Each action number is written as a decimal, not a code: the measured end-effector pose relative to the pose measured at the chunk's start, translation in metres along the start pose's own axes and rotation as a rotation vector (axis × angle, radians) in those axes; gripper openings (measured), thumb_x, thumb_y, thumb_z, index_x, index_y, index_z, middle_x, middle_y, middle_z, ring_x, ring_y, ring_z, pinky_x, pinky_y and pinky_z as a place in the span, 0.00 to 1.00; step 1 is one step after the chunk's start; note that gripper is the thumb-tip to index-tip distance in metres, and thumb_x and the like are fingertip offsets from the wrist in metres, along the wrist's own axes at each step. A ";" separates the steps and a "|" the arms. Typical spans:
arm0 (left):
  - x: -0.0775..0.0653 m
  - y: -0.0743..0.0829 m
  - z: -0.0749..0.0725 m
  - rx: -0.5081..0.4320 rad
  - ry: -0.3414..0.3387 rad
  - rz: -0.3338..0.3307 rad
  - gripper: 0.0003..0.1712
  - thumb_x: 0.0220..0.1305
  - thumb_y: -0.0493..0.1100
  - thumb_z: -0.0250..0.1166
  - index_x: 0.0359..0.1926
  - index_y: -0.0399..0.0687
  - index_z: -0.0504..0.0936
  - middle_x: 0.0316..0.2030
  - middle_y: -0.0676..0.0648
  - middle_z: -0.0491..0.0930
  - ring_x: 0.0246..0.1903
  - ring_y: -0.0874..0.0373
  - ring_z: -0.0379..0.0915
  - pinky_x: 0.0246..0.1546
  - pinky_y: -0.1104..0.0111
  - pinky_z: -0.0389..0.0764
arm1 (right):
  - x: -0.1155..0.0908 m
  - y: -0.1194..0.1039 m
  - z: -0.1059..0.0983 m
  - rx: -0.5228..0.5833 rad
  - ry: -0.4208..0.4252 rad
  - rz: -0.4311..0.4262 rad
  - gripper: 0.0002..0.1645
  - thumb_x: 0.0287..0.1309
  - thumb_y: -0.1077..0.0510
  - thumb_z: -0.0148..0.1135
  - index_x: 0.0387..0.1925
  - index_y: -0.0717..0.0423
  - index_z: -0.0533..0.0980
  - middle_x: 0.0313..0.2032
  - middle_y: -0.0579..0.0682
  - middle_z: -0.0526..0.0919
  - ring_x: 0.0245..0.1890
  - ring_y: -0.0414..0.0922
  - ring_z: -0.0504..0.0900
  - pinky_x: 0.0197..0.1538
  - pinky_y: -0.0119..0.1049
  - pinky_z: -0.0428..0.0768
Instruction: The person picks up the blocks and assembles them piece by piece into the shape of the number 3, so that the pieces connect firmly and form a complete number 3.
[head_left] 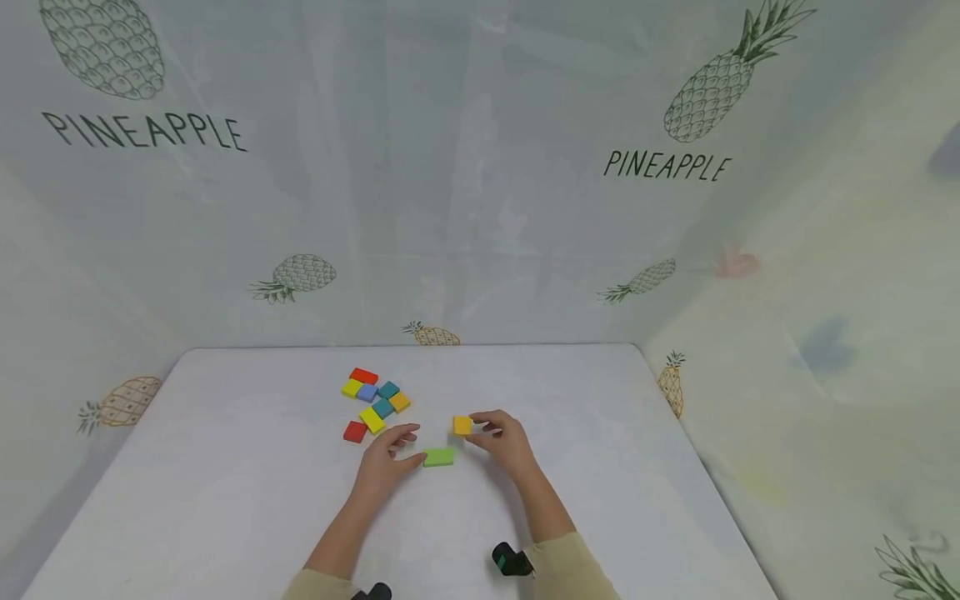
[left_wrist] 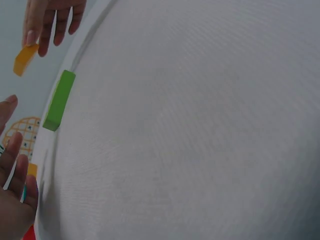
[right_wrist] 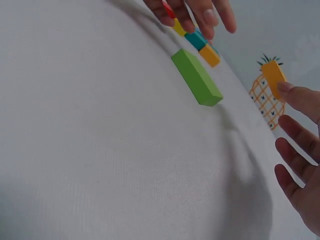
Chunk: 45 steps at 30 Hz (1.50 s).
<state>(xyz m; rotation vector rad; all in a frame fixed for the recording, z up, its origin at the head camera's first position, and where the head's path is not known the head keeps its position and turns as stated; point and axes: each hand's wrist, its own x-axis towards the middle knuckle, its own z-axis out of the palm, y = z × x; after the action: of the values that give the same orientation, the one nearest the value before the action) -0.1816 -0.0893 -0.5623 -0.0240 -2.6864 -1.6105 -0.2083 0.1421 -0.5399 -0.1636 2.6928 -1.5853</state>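
Observation:
My right hand (head_left: 506, 443) pinches an orange block (head_left: 462, 426) by its edge, and the block is held above the table. A long green block (head_left: 438, 457) lies on the white tabletop between the two hands. Just left of it is my left hand (head_left: 384, 463), its fingers loosely spread with nothing between them. In the left wrist view a gap shows between the left hand's fingers (left_wrist: 15, 167) and the green block (left_wrist: 60, 101). The right wrist view shows the orange block (right_wrist: 274, 80) under the right thumb.
Several coloured blocks lie in a group beyond the left hand, among them a red block (head_left: 355, 432), a yellow block (head_left: 372, 420), a teal block (head_left: 383, 407) and a blue block (head_left: 367, 392). A pineapple-print cloth (head_left: 480, 208) hangs behind the white table (head_left: 600, 467).

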 end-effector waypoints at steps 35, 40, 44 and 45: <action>-0.005 -0.013 0.017 0.160 0.000 -0.005 0.20 0.51 0.40 0.76 0.48 0.50 0.84 0.33 0.57 0.77 0.39 0.57 0.71 0.46 0.62 0.77 | -0.017 0.032 0.006 -0.043 -0.089 -0.053 0.19 0.48 0.59 0.75 0.45 0.55 0.84 0.54 0.49 0.81 0.60 0.55 0.73 0.63 0.54 0.66; -0.004 -0.014 0.017 0.167 -0.006 -0.005 0.20 0.51 0.40 0.76 0.47 0.49 0.84 0.32 0.57 0.76 0.38 0.58 0.70 0.45 0.62 0.78 | -0.017 0.035 0.009 -0.062 -0.089 -0.057 0.19 0.48 0.58 0.75 0.45 0.55 0.84 0.55 0.49 0.80 0.61 0.56 0.72 0.63 0.55 0.65; -0.004 -0.014 0.016 0.167 -0.013 -0.007 0.19 0.52 0.40 0.76 0.46 0.49 0.84 0.32 0.57 0.76 0.38 0.58 0.70 0.44 0.63 0.78 | -0.017 0.038 0.010 -0.079 -0.091 -0.070 0.20 0.50 0.57 0.75 0.46 0.55 0.84 0.55 0.48 0.79 0.62 0.55 0.71 0.63 0.54 0.66; -0.004 -0.014 0.016 0.166 -0.016 -0.009 0.19 0.52 0.40 0.76 0.46 0.49 0.84 0.32 0.57 0.76 0.38 0.58 0.70 0.44 0.63 0.78 | -0.016 0.038 0.010 -0.082 -0.089 -0.076 0.20 0.50 0.57 0.75 0.46 0.55 0.84 0.55 0.48 0.79 0.62 0.55 0.71 0.63 0.54 0.66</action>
<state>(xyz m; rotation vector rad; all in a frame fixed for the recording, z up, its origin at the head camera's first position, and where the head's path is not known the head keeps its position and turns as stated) -0.1783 -0.0816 -0.5822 -0.0231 -2.8264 -1.3894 -0.1945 0.1534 -0.5790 -0.3334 2.7154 -1.4488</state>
